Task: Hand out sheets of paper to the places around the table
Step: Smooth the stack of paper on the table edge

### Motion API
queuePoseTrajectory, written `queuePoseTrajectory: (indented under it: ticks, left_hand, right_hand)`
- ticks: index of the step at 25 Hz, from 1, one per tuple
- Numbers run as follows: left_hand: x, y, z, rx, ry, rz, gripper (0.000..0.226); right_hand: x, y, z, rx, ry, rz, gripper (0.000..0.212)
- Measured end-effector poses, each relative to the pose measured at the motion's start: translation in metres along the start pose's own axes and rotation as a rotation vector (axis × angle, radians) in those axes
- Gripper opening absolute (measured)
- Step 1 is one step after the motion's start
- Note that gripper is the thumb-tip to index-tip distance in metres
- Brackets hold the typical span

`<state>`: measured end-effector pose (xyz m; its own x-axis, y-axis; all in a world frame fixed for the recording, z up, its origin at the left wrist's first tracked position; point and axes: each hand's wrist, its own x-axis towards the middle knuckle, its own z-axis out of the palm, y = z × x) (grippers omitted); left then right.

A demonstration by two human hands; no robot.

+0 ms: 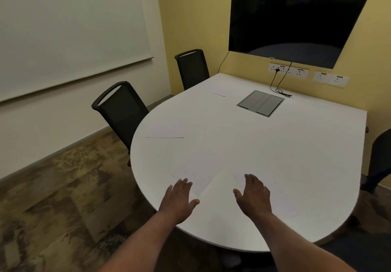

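Worktop: white rounded worktop point(243, 136), straight edge against the yellow wall.
Left hand: left hand point(178, 200) lies flat and palm down near the front edge, fingers point(186, 184) spread and gripping nothing; fingertips touch the near-left sheet.
Right hand: right hand point(254, 195) lies flat and palm down, fingers spread, gripping nothing; it rests on the near-right sheet.
Near-left sheet: white paper sheet point(195, 178), flat, set at an angle, just ahead of the left hand.
Near-right sheet: white paper sheet point(281, 206), flat, partly under the right hand; edges faint.
Left-side sheet: white paper sheet point(166, 131), flat, in front of the nearer black mesh-back chair point(120, 106).
Far sheet: white paper sheet point(214, 90), flat, in front of the farther black chair point(191, 67).
Centre fitting: grey rectangular cable hatch point(260, 103), set into the worktop.
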<state>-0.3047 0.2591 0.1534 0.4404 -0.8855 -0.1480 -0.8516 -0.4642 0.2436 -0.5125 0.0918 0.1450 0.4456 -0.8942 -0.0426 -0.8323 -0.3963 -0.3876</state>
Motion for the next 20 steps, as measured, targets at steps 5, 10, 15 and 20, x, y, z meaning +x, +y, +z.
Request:
queuePoseTrajectory:
  ticks: [5, 10, 15, 20]
  left_hand:
    - [-0.004, -0.064, -0.023, 0.029, 0.024, 0.018, 0.073]
    - [0.018, -0.092, -0.021, 0.021, -0.001, 0.027, 0.073]
    - [0.065, -0.107, -0.011, 0.066, -0.067, 0.119, 0.074]
    - [0.142, -0.128, -0.007, 0.068, -0.151, 0.176, 0.073]
  right_hand:
    - [-0.011, -0.075, 0.024, 0.024, -0.013, -0.016, 0.071]
    - [-0.001, -0.108, 0.050, 0.006, -0.028, -0.014, 0.071]
    - [0.029, -0.126, 0.090, 0.017, -0.076, 0.038, 0.071]
    - [0.086, -0.136, 0.127, 0.031, -0.115, 0.149, 0.070]
